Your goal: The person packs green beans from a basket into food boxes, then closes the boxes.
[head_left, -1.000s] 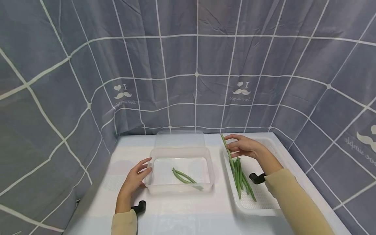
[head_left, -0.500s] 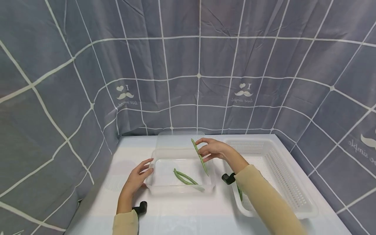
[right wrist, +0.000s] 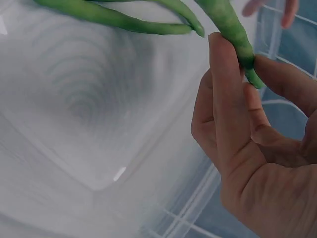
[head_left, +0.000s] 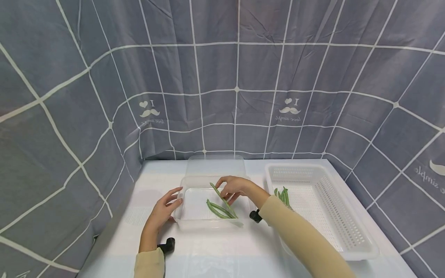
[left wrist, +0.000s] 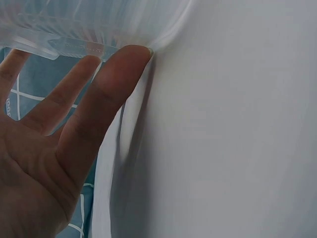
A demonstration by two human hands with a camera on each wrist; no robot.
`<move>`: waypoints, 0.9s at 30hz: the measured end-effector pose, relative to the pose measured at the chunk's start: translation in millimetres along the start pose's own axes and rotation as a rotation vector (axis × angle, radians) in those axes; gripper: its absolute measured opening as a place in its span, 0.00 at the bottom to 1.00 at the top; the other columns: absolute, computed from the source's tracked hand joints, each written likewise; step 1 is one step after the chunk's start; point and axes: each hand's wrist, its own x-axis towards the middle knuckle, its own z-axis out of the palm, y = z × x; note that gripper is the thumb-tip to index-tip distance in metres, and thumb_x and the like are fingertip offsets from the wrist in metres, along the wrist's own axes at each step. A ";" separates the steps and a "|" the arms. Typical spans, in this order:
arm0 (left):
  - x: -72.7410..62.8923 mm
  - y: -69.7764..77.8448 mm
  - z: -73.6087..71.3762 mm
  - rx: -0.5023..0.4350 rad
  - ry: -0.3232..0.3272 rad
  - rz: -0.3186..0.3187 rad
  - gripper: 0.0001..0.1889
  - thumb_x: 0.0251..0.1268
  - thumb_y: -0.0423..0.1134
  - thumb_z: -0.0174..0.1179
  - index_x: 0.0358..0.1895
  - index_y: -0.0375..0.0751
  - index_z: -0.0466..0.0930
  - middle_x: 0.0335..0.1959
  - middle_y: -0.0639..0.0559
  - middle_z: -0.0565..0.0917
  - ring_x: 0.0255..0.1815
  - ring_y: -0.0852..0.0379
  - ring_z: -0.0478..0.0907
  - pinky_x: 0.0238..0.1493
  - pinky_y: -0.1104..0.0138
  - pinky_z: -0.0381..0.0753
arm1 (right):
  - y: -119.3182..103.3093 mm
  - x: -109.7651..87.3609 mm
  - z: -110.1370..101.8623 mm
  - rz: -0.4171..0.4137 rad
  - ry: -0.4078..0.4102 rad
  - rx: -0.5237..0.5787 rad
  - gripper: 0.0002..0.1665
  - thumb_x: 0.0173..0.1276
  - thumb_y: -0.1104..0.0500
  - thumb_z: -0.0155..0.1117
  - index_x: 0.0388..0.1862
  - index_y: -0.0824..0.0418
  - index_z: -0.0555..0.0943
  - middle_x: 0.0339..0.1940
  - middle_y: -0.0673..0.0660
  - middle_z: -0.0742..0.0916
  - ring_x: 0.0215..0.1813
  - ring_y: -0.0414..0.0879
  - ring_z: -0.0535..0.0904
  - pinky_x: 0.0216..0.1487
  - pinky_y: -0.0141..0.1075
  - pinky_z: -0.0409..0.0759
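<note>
My right hand (head_left: 237,187) pinches a green bean (head_left: 218,192) between thumb and fingertips over the clear plastic container (head_left: 194,224). In the right wrist view the bean (right wrist: 229,27) slants up from the fingers. Two more green beans (head_left: 213,209) lie on the container floor, and the held one's lower end overlaps them in the head view; whether they touch I cannot tell. At the container's left side is my left hand (head_left: 160,211), fingers spread and loosely extended. Its thumb (left wrist: 114,82) and fingertips touch the container wall in the left wrist view.
A white perforated basket (head_left: 347,224) stands to the right, with several green beans (head_left: 283,196) at its left side, partly hidden by my right sleeve (head_left: 299,231). Behind the container lies a clear lid (head_left: 215,164). A grey checked curtain (head_left: 215,77) surrounds the white table (head_left: 208,251).
My right hand has carried one green bean leftward from the basket and lowered it into the container. The left hand has stayed at the container's left side.
</note>
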 end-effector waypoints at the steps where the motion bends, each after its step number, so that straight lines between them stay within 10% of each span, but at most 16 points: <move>1: 0.3 -0.4 0.1 0.000 -0.001 0.001 0.28 0.80 0.48 0.61 0.80 0.58 0.69 0.82 0.30 0.64 0.78 0.25 0.67 0.33 0.57 0.87 | 1.2 1.5 3.2 0.008 -0.011 -0.022 0.23 0.70 0.70 0.65 0.63 0.58 0.78 0.31 0.56 0.84 0.34 0.46 0.83 0.36 0.39 0.89; 27: 1.1 0.3 -0.1 0.008 0.004 -0.011 0.28 0.80 0.47 0.61 0.79 0.59 0.70 0.82 0.30 0.64 0.78 0.26 0.68 0.31 0.57 0.87 | 23.2 9.4 31.9 0.081 0.020 -0.222 0.22 0.63 0.76 0.66 0.54 0.60 0.80 0.29 0.58 0.86 0.32 0.48 0.86 0.37 0.43 0.90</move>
